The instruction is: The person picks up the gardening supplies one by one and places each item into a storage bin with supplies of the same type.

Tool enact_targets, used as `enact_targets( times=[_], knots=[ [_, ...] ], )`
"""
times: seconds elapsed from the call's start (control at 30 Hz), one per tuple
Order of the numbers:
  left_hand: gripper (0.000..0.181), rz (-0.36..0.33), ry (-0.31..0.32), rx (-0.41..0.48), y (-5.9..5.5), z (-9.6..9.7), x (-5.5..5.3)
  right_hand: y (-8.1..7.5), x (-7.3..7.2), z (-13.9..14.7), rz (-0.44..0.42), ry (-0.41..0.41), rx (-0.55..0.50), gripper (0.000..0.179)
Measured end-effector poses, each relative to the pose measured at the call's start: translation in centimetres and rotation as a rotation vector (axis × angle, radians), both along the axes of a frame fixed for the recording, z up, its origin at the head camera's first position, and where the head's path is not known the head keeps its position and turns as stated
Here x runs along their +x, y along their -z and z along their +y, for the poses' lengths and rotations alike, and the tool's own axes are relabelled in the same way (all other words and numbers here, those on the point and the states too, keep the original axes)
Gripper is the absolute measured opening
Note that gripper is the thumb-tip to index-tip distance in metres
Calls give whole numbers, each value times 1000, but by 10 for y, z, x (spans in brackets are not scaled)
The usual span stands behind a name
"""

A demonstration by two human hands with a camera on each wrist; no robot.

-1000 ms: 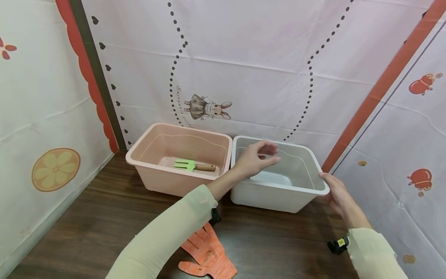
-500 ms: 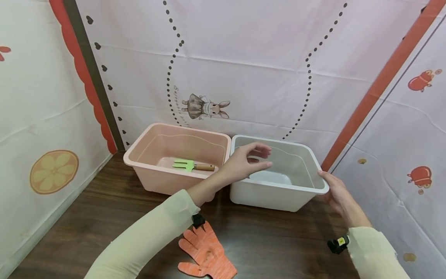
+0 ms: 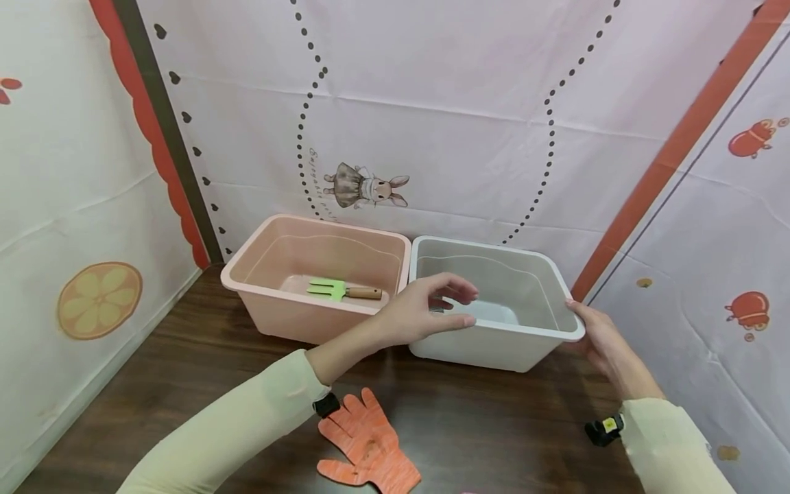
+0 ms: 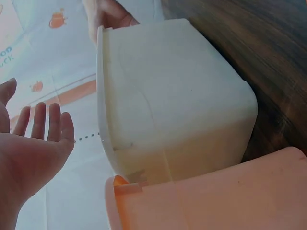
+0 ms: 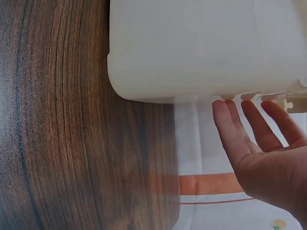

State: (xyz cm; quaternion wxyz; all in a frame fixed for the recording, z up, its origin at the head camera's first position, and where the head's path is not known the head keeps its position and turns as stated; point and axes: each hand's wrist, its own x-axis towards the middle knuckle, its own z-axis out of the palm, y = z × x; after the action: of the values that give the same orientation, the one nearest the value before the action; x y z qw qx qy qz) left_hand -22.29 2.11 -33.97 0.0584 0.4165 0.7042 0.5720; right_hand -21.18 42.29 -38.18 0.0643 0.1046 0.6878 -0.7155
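Observation:
My left hand (image 3: 413,315) hovers in the head view over the front left part of a white plastic bin (image 3: 494,348), its fingers loosely bent and holding nothing. The left wrist view shows the same hand (image 4: 33,160) apart from the bin. At the bin's right end, my right hand (image 3: 600,341) holds the rim, thumb over the edge. Its fingertips touch the outer wall in the right wrist view, below the white bin (image 5: 192,52). A small dark bit of something inside the white bin shows behind my left hand; its kind is hidden.
A pink bin (image 3: 284,315) stands against the white one on the left, with a green hand fork (image 3: 336,289) lying inside. An orange glove (image 3: 370,446) lies flat on the dark wooden table (image 3: 494,425). Printed cloth walls (image 3: 444,123) rise behind and at both sides.
My left hand has drawn back toward the front and left from above the white bin, and its forearm uncovers more of the glove. My right hand stays at the rim.

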Motion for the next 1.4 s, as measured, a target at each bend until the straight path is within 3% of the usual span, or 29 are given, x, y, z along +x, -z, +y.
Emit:
enact_targets(
  times=[0.27,0.43,0.63,0.9,1.2,1.4],
  knots=[
    [44,32,102,-45,7,-15,24,-6,5,5,-41,-44,13,20],
    [45,35,107,-98,16,-32,33,-8,7,5,-54,-53,24,23],
    [45,-16,99,-152,35,-49,33,-10,8,2,-70,-45,29,23],
    [44,-45,105,-232,59,-69,32,-16,13,2,-22,-71,60,22],
    [43,-26,118,-303,71,-82,32,-14,14,1,26,-140,136,55],
    [46,-14,134,-332,79,-87,32,-13,13,3,22,-145,97,52]
  ],
)
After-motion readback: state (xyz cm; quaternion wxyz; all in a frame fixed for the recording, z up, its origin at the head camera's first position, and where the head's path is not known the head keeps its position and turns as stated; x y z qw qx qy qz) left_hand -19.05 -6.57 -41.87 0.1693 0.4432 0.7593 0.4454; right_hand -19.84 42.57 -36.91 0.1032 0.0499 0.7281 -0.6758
